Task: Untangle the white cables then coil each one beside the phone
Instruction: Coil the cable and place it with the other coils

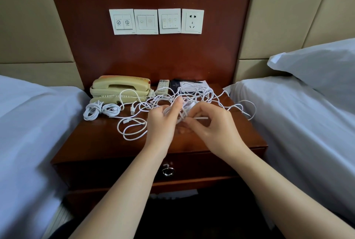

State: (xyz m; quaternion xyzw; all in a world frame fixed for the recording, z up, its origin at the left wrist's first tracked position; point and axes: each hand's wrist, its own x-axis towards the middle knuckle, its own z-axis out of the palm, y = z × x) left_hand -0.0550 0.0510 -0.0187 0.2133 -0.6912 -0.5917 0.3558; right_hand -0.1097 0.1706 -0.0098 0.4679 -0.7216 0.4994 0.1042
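Observation:
A tangle of white cables (pixel 199 94) spreads over the back and right of the wooden nightstand (pixel 99 142). My left hand (pixel 163 121) grips a bunch of loops from it above the middle of the top. My right hand (pixel 211 121) pinches a straight cable end next to that bunch. A cream phone (pixel 120 89) sits at the back left. Two coiled white cables (pixel 92 111) (pixel 111 109) lie side by side in front of the phone. A loose loop of cable (pixel 130 127) trails left of my left hand, a USB plug (pixel 133 109) lying near it.
A white remote (pixel 162 86) and a dark booklet (pixel 175 86) lie behind the tangle. Beds with white sheets flank the nightstand, a pillow (pixel 317 62) on the right one. A switch and socket panel (pixel 156 21) is on the wall. The drawer has a ring pull (pixel 167 171).

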